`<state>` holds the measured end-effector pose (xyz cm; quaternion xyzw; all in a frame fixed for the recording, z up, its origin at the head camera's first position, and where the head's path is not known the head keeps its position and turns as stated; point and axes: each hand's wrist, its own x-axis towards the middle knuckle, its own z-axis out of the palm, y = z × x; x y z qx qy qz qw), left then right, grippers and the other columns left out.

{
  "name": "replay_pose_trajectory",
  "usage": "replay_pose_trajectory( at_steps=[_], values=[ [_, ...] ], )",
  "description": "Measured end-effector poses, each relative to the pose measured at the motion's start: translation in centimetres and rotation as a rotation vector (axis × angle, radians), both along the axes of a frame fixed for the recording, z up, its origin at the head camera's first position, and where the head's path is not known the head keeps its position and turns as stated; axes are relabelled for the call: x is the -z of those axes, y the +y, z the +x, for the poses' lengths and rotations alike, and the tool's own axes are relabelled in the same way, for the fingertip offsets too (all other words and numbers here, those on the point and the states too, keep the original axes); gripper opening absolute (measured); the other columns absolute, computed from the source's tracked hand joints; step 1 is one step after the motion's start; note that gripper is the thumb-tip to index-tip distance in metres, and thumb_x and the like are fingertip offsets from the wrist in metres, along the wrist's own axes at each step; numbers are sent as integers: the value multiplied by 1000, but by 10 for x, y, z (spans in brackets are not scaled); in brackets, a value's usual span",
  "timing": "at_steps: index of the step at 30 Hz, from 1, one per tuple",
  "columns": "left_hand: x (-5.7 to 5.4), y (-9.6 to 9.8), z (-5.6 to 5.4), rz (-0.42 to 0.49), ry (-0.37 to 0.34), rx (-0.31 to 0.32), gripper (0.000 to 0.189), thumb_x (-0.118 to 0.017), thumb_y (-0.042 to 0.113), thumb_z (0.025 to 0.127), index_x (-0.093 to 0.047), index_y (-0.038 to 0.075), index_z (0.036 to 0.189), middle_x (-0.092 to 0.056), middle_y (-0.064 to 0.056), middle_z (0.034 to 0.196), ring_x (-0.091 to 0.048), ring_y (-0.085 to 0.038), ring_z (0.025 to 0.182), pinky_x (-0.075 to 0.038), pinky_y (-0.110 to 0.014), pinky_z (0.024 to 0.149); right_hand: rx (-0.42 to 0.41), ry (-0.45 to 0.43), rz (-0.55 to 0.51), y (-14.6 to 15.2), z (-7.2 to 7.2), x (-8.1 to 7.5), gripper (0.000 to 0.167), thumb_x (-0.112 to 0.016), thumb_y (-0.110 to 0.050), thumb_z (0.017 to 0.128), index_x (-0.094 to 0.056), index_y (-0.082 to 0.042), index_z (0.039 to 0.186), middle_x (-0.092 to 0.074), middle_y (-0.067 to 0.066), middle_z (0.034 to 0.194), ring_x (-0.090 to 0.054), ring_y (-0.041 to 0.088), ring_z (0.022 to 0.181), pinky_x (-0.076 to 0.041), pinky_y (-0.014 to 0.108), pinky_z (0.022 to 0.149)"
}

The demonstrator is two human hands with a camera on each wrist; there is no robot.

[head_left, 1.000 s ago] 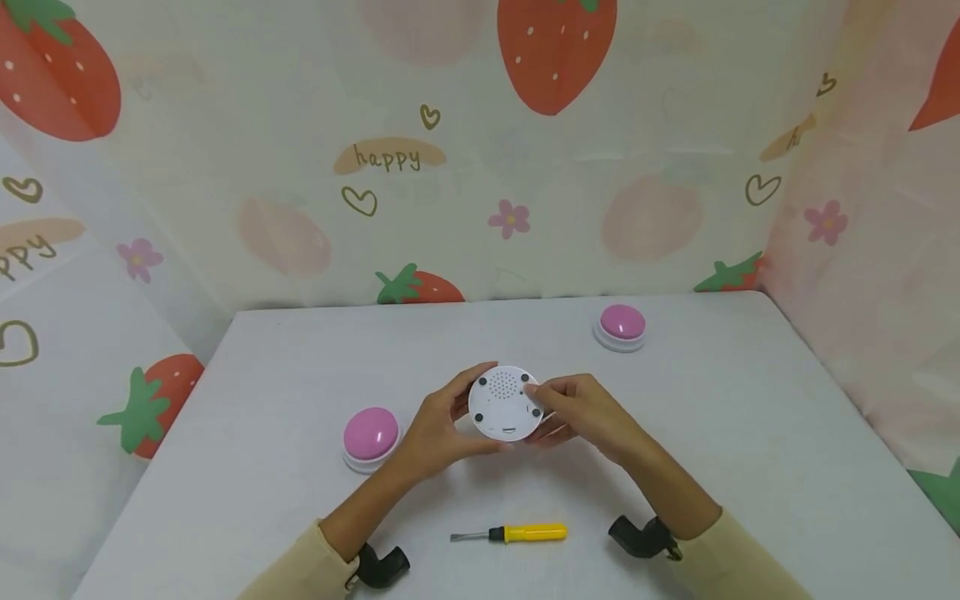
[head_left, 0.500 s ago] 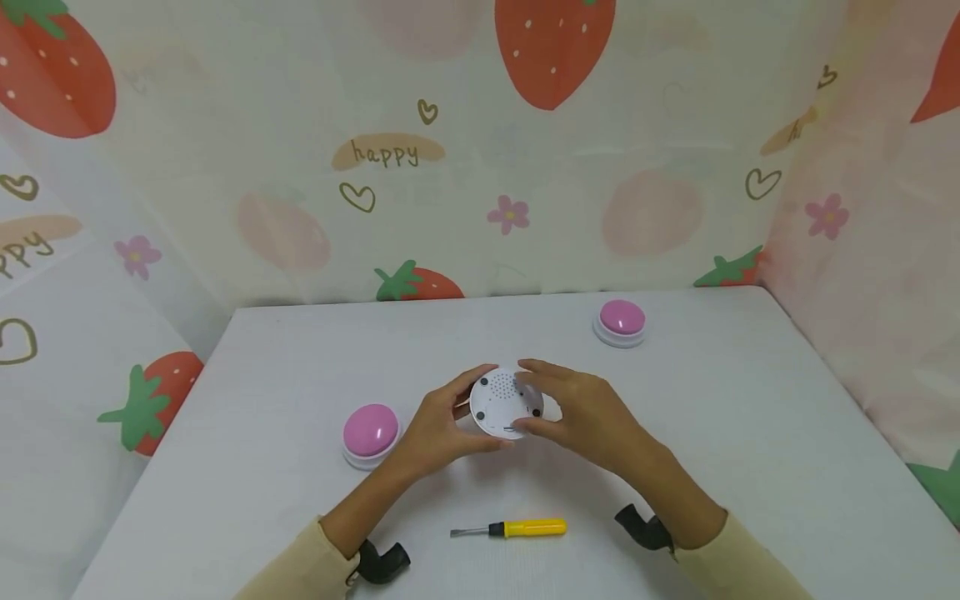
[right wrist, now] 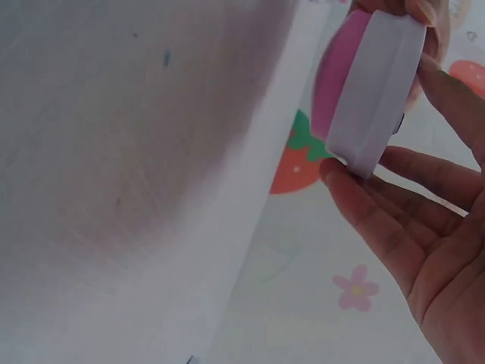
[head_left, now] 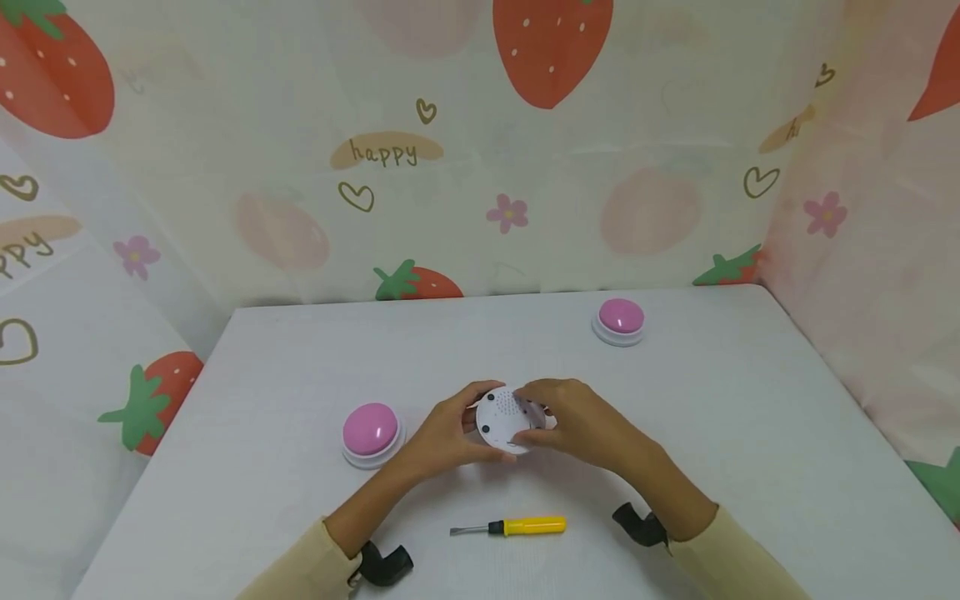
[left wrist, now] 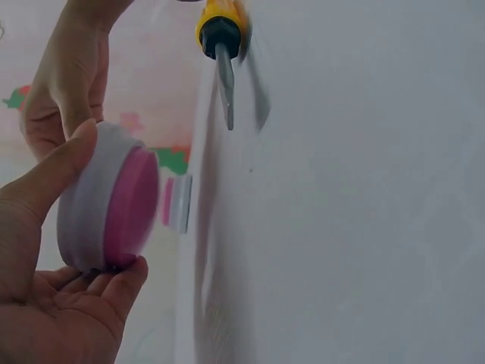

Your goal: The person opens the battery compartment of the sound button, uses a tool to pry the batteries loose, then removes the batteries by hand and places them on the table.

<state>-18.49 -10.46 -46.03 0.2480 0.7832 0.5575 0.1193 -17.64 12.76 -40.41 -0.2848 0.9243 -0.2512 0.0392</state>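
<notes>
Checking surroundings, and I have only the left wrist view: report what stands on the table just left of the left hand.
Observer: A pink button on a white base, standing on the table outside your view.
Operator: Describe the underside of the held button.
Observer: The head view shows it white, with a patch of small holes.
Operator: Now place the screwdriver for me, as seen from the head.
Observer: It lies below the held button in that view, on the side nearer the head camera.
</notes>
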Motion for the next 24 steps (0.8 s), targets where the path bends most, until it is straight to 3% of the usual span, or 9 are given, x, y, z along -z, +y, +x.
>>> replay_pose_trajectory(
  at_steps=[8, 15, 18, 24],
  values=[
    [10, -1, 0, -65, -9, 43, 93, -92, 15, 75, -40, 9, 153, -53, -9, 146, -60, -22, 124, -50, -29, 103, -15, -70, 22, -1, -2, 8, 61, -86, -33, 82, -67, -2, 131, -69, 10, 127, -65, 26, 115, -56, 37, 96],
    [11, -1, -5, -79, -44, 49, 95, -93, 16, 74, -40, 12, 154, -51, -7, 148, -60, -21, 120, -50, -27, 102, 3, -91, 67, -4, -6, 12, 63, -86, -39, 81, -68, -5, 131, -67, 10, 130, -63, 28, 121, -52, 43, 102],
    [13, -1, -7, -67, -42, 52, 93, -93, 15, 74, -42, 13, 152, -54, -6, 144, -60, -20, 118, -51, -26, 100, 18, -47, 104, -7, -6, 12, 62, -86, -41, 81, -69, -8, 130, -68, 8, 131, -63, 27, 120, -52, 43, 101],
    [20, -4, -6, -58, -36, 82, 92, -93, 16, 73, -43, 13, 151, -55, -4, 144, -60, -18, 121, -50, -24, 101, -41, 169, 256, -13, 5, 14, 58, -83, -48, 81, -72, -12, 125, -70, 1, 122, -69, 19, 97, -59, 35, 87]
  ],
)
